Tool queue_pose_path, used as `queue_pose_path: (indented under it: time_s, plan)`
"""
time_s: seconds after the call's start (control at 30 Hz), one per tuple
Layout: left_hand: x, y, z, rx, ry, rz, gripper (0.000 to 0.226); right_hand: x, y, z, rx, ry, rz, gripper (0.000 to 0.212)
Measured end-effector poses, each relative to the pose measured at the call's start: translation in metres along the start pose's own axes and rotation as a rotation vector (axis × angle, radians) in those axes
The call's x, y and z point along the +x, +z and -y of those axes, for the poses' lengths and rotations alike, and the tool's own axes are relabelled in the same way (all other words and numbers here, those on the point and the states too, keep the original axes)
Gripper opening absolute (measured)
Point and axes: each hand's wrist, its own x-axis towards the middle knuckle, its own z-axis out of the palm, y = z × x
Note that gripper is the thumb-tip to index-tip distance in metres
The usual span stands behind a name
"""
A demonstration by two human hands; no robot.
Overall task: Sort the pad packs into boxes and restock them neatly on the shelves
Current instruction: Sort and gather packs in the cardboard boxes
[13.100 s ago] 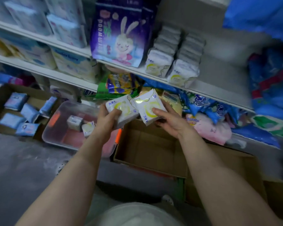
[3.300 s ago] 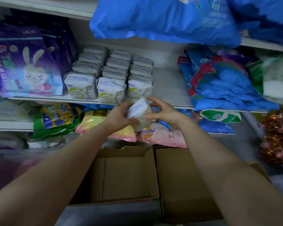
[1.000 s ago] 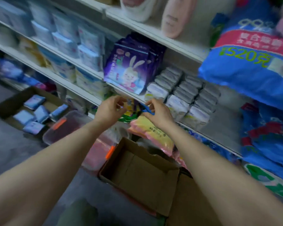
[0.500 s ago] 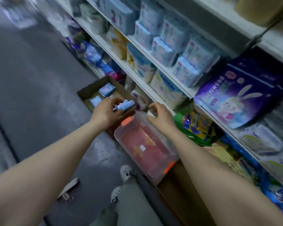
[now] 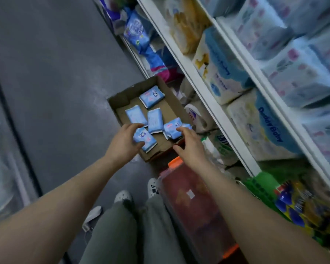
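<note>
- left hand (image 5: 124,142) is grasping a blue pad pack (image 5: 144,139) at frame centre, over the cardboard box (image 5: 120,99).
- right hand (image 5: 189,145) is hovering just right, fingers released, tips touching another pack (image 5: 173,128).

This is a shop aisle, seen at its stocking level. To the right of the right hand (image 5: 191,147) run long white shelves (image 5: 213,103) packed with bagged goods in rows: baby diaper packs (image 5: 223,73) printed with a brand name, and pale wrapped packs (image 5: 301,69) on the tier above. Just beyond both hands an open cardboard box (image 5: 122,100) of blue pad packs (image 5: 151,96) sits on the grey concrete floor (image 5: 55,82), and near the right forearm stands a clear plastic bin (image 5: 194,202) with orange clips.
</note>
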Motion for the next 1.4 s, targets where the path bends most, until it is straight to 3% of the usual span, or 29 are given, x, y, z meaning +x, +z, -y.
queue_pose_path:
  time_s: [0.37,0.63,0.97,1.17,1.23,1.33,1.4]
  plan:
    - [0.180,0.086,0.119,-0.034,-0.118,0.200,0.071,0.160,0.123,-0.041,0.020,0.171,0.095,0.057]
    - [0.279,0.155,0.170,-0.015,-0.378,0.301,0.091,0.264,0.190,-0.063,-0.060,0.313,0.140,0.077]
    - [0.317,0.190,0.165,0.038,-0.530,0.200,0.101,0.285,0.224,-0.073,-0.011,0.479,0.156,0.074]
    - [0.307,0.154,0.149,-0.139,-0.558,0.232,0.113,0.265,0.193,-0.049,0.070,0.547,-0.013,0.060]
    - [0.298,0.137,0.136,-0.283,-0.573,0.270,0.103,0.254,0.177,-0.042,0.249,0.600,0.030,0.063]
    - [0.272,0.106,0.113,-0.623,-0.601,0.315,0.057,0.237,0.155,-0.027,0.567,0.676,0.128,0.072]
    - [0.251,0.086,0.095,-0.862,-0.671,0.388,0.041,0.222,0.143,-0.019,0.764,0.731,0.209,0.078]
